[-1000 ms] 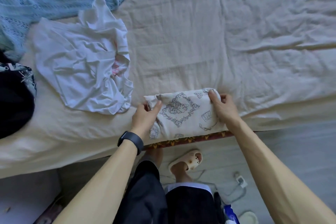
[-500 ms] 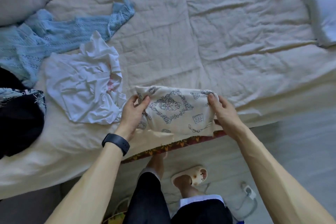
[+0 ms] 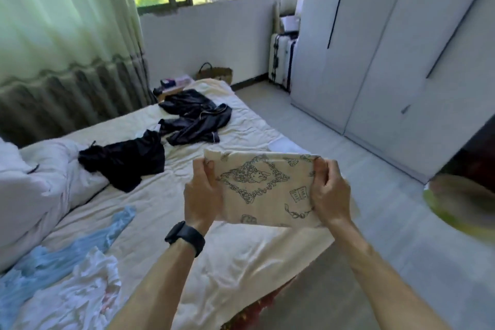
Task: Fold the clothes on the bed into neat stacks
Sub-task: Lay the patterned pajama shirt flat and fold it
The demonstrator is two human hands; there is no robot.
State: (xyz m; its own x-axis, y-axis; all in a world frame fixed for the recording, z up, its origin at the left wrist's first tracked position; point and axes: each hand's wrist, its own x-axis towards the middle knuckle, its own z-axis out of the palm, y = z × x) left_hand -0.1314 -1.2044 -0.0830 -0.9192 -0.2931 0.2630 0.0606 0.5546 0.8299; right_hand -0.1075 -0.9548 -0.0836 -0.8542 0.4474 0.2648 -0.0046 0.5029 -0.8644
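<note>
1. Grip: folded garment (image 3: 263, 187) is held above bed (image 3: 241, 257), pinched by left hand (image 3: 202, 195) at 9 o'clock and right hand (image 3: 330, 195) at 3 o'clock.
2. Folds may be lost if either pinch is slackened.
3. Tilt is risked if it is laid on white garment (image 3: 80, 289) at 7 o'clock.

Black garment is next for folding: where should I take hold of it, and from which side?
On the black garment, probably pinch the near corner, which juts out flat on the bed sheet toward you; reach from your side. Its left end is bunched against the white duvet.
</note>
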